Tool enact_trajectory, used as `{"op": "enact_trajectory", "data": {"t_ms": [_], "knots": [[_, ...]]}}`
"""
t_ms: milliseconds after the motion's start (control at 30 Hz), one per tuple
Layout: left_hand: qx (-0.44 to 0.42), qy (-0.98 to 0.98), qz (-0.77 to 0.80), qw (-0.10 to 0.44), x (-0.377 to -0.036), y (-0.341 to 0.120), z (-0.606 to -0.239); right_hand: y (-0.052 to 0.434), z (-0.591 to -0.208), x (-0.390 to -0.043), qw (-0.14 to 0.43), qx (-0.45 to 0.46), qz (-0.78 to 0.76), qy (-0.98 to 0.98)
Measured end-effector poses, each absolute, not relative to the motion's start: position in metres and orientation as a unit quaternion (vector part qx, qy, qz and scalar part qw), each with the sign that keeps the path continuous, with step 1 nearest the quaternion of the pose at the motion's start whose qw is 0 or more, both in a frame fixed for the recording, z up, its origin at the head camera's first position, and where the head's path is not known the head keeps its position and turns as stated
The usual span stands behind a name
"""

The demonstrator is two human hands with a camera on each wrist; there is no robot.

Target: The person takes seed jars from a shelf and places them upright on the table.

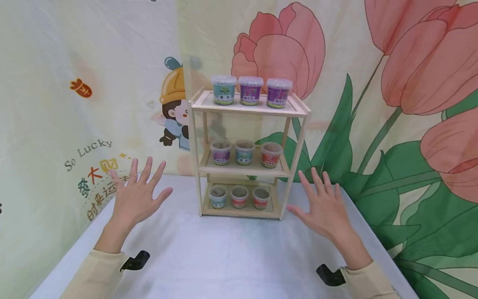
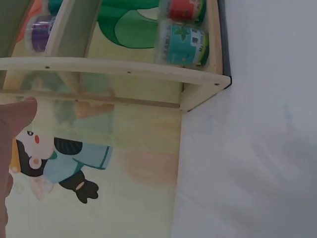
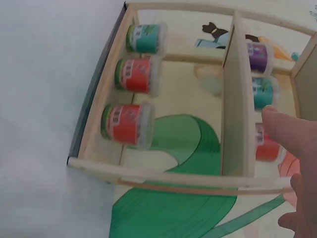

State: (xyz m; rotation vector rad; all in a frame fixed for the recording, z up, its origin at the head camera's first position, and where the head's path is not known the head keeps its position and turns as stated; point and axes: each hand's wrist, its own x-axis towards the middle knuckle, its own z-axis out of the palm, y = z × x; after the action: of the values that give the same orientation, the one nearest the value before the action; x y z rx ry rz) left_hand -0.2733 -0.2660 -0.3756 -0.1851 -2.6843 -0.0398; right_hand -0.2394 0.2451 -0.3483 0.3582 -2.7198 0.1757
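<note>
A three-tier wooden shelf (image 1: 244, 169) stands on the white table, three small lidded tubs on each tier. On top are a teal tub (image 1: 224, 90) and two purple tubs (image 1: 250, 91). The middle tier bears a purple tub (image 1: 221, 153), a teal tub (image 1: 244, 153) and a red tub (image 1: 270, 155). Below are a teal tub (image 1: 218, 198) and two red tubs (image 1: 239, 198). Left of the shelf, my left hand (image 1: 138, 197) is held with fingers spread, holding nothing. My right hand (image 1: 323, 203), also spread and bare, is just right of the shelf.
A white cloth covers the table (image 1: 224, 253). Behind the shelf hangs a backdrop (image 1: 216, 25) printed with tulips, leaves and a cartoon child. Each sleeve carries a black wrist piece, such as the left one (image 1: 137, 261).
</note>
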Motion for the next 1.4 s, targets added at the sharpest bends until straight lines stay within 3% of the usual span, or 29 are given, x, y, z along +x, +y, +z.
{"op": "enact_trajectory", "data": {"t_ms": [467,1133,1400], "knots": [[-0.115,-0.951,-0.257,0.125,-0.284,-0.234,-0.363,0.204,-0.32,-0.245,0.143,0.195,0.242,-0.94],[-0.096,-0.828,-0.549,0.058,-0.296,-0.198,-0.37,0.146,-0.254,-0.271,0.095,0.267,0.433,-0.856],[-0.084,-0.788,-0.605,0.072,-0.299,-0.185,-0.369,0.126,-0.209,-0.269,0.1,0.285,0.497,-0.814]]}}
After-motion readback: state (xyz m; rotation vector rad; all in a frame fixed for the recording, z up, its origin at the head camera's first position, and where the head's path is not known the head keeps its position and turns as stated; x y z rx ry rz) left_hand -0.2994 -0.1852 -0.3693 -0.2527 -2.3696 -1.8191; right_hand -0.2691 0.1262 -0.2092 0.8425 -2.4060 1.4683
